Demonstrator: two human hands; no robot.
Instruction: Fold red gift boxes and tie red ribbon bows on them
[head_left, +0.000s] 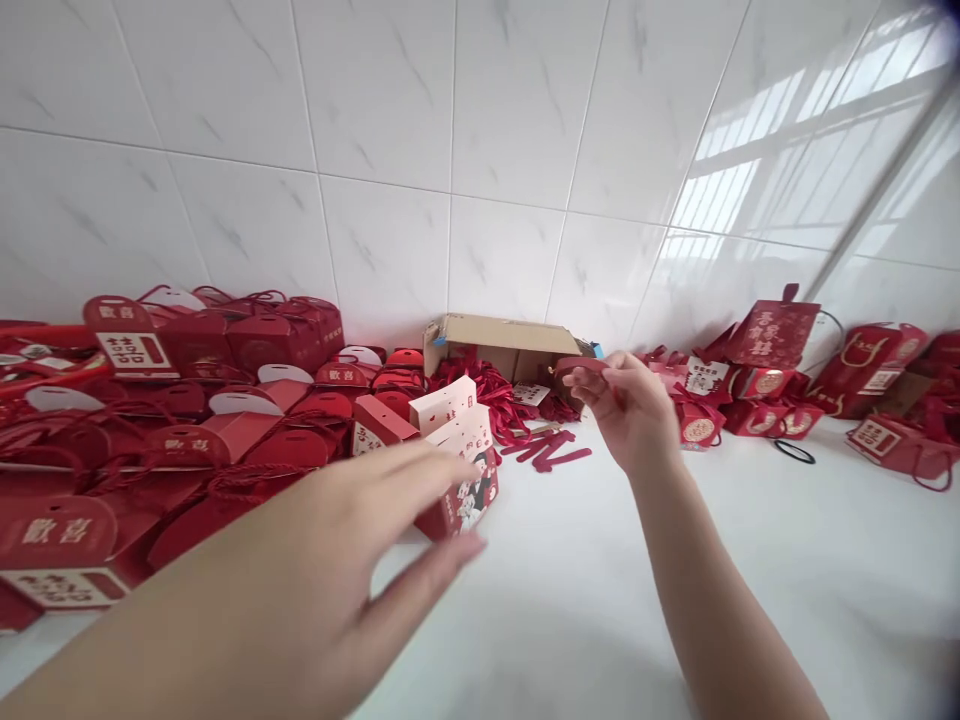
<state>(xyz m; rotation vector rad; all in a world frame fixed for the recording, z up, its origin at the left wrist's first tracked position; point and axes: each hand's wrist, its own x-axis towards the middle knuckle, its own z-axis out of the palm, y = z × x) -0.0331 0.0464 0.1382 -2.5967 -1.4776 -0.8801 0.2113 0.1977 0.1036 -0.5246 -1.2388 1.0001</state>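
My left hand reaches in from the lower left, its thumb and fingers spread, with nothing seen in its grip. Just beyond its fingertips stands a red gift box printed with a cartoon couple, its pale top flaps raised. The left fingers overlap the box in view; whether they touch it I cannot tell. To the right, my right hand is raised with thumb and fingers pinched on a short dark red ribbon. Loose red ribbon strips lie on the white table near that hand.
Many red gift boxes with cord handles crowd the left side. An opened cardboard carton with red ribbons stands by the tiled wall. More red boxes and a black ring are at the right.
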